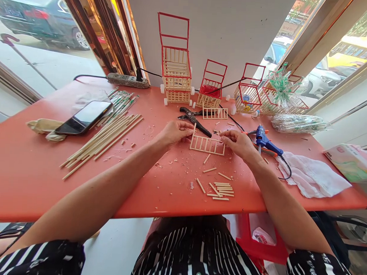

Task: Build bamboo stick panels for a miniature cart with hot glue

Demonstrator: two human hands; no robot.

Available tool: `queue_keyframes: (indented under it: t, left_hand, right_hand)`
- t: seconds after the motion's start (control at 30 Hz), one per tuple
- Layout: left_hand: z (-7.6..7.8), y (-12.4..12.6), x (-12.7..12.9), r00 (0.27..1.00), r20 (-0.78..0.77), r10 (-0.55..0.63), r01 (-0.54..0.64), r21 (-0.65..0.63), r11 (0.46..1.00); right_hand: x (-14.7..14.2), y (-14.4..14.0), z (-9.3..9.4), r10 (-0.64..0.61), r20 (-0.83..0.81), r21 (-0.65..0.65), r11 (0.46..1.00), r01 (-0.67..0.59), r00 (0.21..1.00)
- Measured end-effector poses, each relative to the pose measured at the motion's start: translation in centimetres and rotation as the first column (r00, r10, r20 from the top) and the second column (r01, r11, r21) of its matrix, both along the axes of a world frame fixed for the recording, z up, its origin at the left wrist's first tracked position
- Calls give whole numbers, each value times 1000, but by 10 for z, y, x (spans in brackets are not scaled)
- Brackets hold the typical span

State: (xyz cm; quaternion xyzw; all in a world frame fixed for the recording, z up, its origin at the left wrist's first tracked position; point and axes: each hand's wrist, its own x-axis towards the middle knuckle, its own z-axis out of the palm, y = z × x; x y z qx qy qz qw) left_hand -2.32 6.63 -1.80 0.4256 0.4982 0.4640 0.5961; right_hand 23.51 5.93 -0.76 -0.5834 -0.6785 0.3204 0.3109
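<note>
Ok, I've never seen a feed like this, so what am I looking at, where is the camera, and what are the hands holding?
There is one picture, from a camera worn on the person's head, looking down at their own bare arms. The left hand and right hand hold the two ends of a small ladder-like wooden stick panel on the red table. Nearby lie long sticks, cut short pieces, black cutters, a blue glue gun, a phone and a white cloth. Finished little carts stand at the back.
</note>
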Motion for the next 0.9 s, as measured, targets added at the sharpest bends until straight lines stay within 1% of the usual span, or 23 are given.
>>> queue_keyframes:
  t: [0.1,0.27,0.4,0.6,0.8,0.9]
  left_hand:
    - [2,-1,0,1000,-22,4,-4,12,1000]
    - [4,-2,0,999,-26,-32,33,25,999]
    - [4,-1,-1,999,-4,-52,52,43,998]
    - [4,4,-6,999,38,18,-18,2,1000]
    - [-3,7,-6,996,58,70,-69,-12,998]
    - [-5,8,-6,996,54,74,-73,-16,997]
  right_hand:
    - [1,-1,1,-2,-86,-4,1000,2,996]
    - [1,-1,2,-11,-226,-70,998,-5,974]
    - [1,0,1,-15,-302,-70,997,-7,953]
    - [3,3,-2,-39,-331,-54,998,22,943]
    - [3,5,-5,-30,-339,-50,999,14,940]
    - [3,5,-5,-27,-343,-49,999,10,939]
